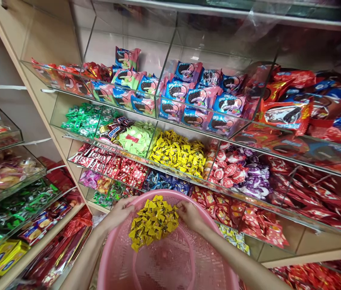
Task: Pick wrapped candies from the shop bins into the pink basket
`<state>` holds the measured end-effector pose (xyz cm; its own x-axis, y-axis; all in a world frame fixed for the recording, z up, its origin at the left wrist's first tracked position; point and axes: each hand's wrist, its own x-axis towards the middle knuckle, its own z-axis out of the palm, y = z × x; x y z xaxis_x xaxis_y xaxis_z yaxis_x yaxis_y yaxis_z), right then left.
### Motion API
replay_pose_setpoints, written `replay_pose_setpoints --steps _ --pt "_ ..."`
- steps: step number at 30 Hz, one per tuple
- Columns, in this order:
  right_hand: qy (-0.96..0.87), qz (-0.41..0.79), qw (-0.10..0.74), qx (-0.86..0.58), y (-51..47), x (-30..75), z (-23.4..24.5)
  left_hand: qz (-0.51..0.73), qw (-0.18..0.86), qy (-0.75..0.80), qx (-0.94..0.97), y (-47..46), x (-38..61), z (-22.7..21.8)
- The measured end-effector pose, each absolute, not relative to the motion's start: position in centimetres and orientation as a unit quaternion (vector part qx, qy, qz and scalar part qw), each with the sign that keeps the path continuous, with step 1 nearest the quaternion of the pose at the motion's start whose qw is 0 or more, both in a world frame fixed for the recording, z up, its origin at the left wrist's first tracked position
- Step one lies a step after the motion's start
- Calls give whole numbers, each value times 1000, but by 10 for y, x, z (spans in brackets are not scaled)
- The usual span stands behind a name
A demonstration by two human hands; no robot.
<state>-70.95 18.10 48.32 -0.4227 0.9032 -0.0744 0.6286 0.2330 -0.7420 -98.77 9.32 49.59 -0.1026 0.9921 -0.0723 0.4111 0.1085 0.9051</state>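
Between the left hand (123,208) and the right hand (191,215) lies a heap of yellow-wrapped sweets (153,221), inside the pink basket (111,257) below both. Each hand is narrow, fingers curled (what they pinch, I cannot tell). Beyond them, shelf compartments hold matching yellow packets (178,155).

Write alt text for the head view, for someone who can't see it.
A person's left hand and right hand flank a heap of yellow-wrapped candies in a pink basket. Beyond, clear-fronted shelves display colourful packaged snacks.
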Motion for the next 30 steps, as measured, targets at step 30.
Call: replay_pose_setpoints --steps 30 --pt "-852 -59 254 -453 234 -739 700 406 390 649 512 90 -980 508"
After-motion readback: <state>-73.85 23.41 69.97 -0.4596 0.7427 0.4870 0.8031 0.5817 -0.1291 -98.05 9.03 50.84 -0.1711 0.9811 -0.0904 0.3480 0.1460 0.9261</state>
